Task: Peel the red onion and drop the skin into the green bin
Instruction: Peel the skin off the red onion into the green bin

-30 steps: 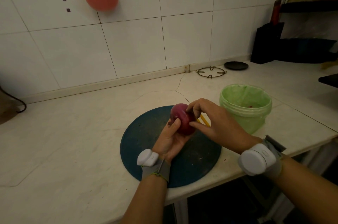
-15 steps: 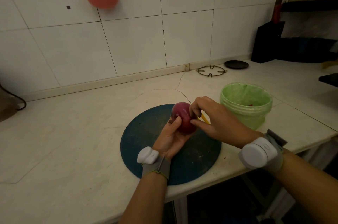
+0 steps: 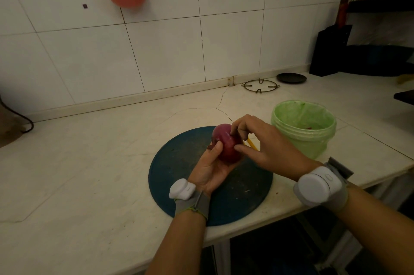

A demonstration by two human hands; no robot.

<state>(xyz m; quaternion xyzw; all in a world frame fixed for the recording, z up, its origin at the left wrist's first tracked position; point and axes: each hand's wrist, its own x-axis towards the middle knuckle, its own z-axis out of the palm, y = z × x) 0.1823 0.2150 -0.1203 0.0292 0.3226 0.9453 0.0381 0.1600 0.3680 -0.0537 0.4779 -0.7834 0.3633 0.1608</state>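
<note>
Compared with the earlier frames, little had changed: the onion [image 3: 225, 140] stayed cradled in the left hand [image 3: 210, 169] above the board [image 3: 179, 173], and the right hand [image 3: 268, 142] remained at its upper right side, with fingers curled slightly tighter.

The onion was deep red-purple and glossy, with a pale streak near its top left. A small dark flap of skin stuck out at its left, beside the left thumb.

The onion lay in the upturned left palm. The left fingers curled beneath it and the thumb pressed on its near left face. The right hand pinched it from the right, with bent fingertips on the top and the thumb on the near right face. Both hands thus gripped the onion, held clear of the board.

The bin [image 3: 313, 147], lined in green, stood on the counter [image 3: 89, 162] just right of the right hand. A thin yellow object [image 3: 252, 143], unidentifiable, showed between the onion and the right palm.
</note>
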